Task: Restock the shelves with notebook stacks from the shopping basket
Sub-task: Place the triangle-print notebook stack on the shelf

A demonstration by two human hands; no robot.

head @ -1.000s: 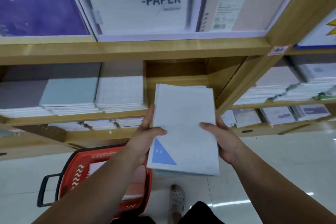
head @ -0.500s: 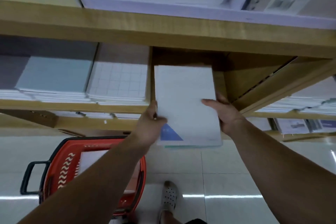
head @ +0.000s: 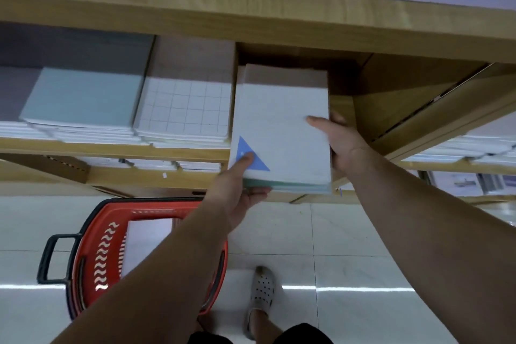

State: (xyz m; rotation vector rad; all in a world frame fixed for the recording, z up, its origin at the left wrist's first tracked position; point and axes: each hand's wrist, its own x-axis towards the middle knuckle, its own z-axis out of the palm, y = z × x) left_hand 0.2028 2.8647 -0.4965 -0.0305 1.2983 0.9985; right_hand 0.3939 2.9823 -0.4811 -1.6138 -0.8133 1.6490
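Both hands grip one notebook stack, one at each side of its near end, apart by the width of the stack. The left hand holds the near left corner, thumb pressed on top on a blue triangle printed on the white cover, the other fingers curled underneath. The right hand clamps the right edge, thumb lying across the cover and the rest of the fingers wrapped round the side and hidden below. The stack lies flat, its far end inside the open bay of the wooden shelf ahead of the hands and its near end jutting out past the shelf's front edge; whether its underside rests on the board cannot be told. Pale green edges show at the bottom of the stack's near end. Just left of the left hand, touching or nearly touching the held stack, sits a grid stack, and further left a blue-grey stack, both already on the same shelf. Right of the right hand stands a slanted wooden divider. Above both hands runs the upper board. Below the left forearm a red basket with a black handle stands on the tiled floor, a white notebook lying in it. Between the forearms, near the person, a grey perforated shoe is planted on the floor.
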